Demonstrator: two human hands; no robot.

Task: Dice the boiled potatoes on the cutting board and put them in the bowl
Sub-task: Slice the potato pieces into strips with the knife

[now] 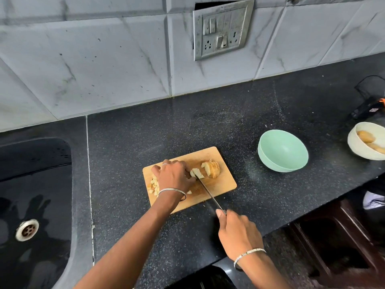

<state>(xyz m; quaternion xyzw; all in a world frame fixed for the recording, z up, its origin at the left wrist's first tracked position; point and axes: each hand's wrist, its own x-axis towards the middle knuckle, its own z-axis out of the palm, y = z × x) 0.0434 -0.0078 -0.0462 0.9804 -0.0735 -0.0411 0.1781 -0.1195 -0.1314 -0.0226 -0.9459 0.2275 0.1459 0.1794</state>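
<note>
Just beside left hand [174, 176]: potato [196, 173].

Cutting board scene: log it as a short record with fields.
left hand: presses potato pieces on the cutting board
right hand: grips the knife, blade in the potato
sliced potato: uncut part, right of the blade
diced pieces: heaped at the board's left end
green bowl: empty, right of the board
white bowl: holds whole potatoes, far right

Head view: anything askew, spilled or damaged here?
Yes. The switch plate on the tiled wall hangs crooked, with a dark gap showing above it. Nothing is spilled around the cutting board.
</note>
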